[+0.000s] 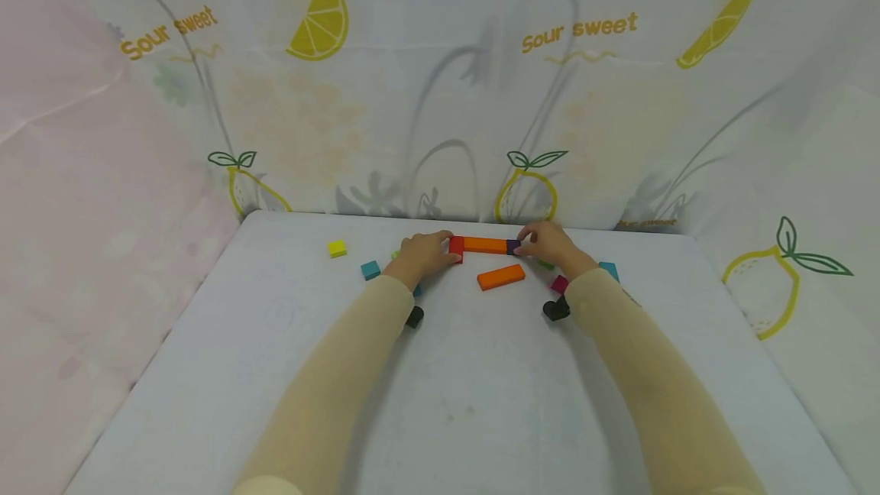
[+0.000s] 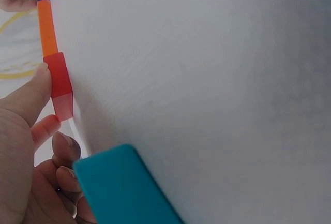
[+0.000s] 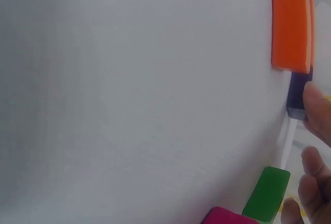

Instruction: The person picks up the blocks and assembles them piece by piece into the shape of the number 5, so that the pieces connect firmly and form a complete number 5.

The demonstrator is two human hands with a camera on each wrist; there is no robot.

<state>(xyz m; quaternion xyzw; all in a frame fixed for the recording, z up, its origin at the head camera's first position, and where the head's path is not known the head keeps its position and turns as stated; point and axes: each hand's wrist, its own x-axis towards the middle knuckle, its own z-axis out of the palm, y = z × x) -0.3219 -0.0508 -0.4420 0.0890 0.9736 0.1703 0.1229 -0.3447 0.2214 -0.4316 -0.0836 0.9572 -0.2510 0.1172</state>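
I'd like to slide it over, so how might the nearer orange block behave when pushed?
The nearer orange block will probably slide, not roll, given its flat faces. Its straight edges suggest it's stiff. Lying lengthwise, it seems unlikely to tip.

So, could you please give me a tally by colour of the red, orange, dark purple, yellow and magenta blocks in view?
Red block: 1
Orange blocks: 2
Dark purple block: 1
Yellow block: 1
Magenta block: 1
Total: 6
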